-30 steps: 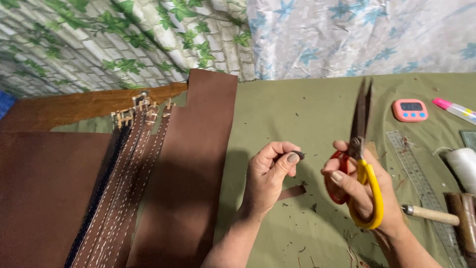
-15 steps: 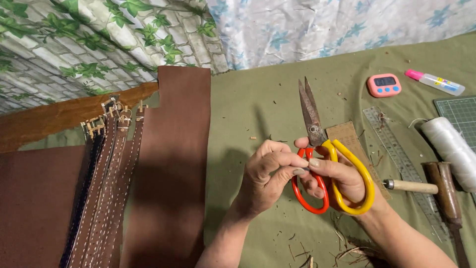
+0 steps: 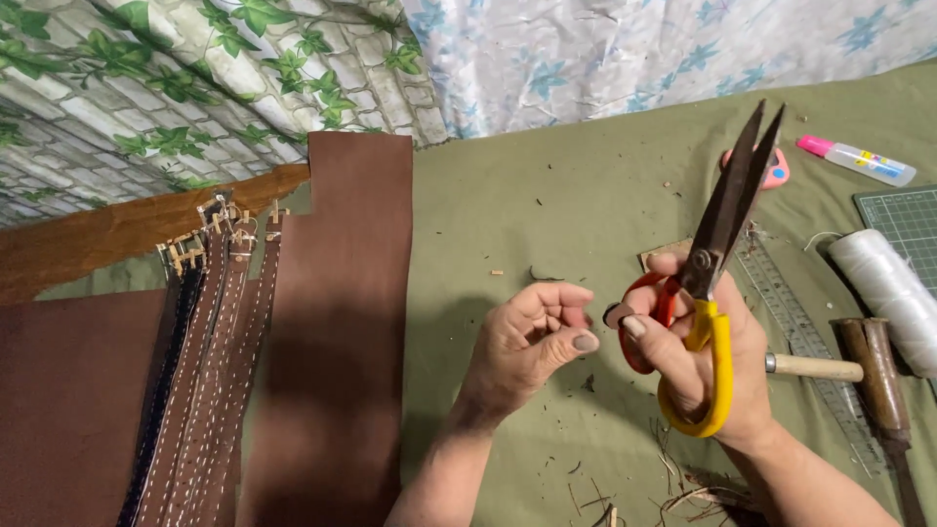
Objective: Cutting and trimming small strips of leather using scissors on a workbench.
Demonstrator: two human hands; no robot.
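Two hands work over the olive green cloth (image 3: pixel 547 195). The right hand (image 3: pixel 712 361) grips a pair of scissors (image 3: pixel 705 283) with fingers through its loops, one loop orange-red, the other yellow; the dark, rust-stained blades stand slightly parted and point up and to the right, away from the person. The left hand (image 3: pixel 532 342) is curled nearly closed, thumb pressed toward the fingertips; whether it pinches something I cannot tell. Between the two thumbs a small dark brown leather scrap (image 3: pixel 615 314) with a rounded end shows, touching the right thumb just beside the scissors' pivot. Left of the hands lies a long brown leather sheet (image 3: pixel 342 322), with a bundle of stitched straps (image 3: pixel 210 361) with metal buckles next to it. Right of the scissors sit a clear ruler (image 3: pixel 795 327), a wooden-handled tool (image 3: pixel 815 367), a spool of white thread (image 3: pixel 883 293), a pink timer (image 3: pixel 776 174) partly behind the blade tips, and a pink-capped marker (image 3: pixel 859 161). Thin fibre clippings (image 3: pixel 683 488) litter the cloth near the right wrist.
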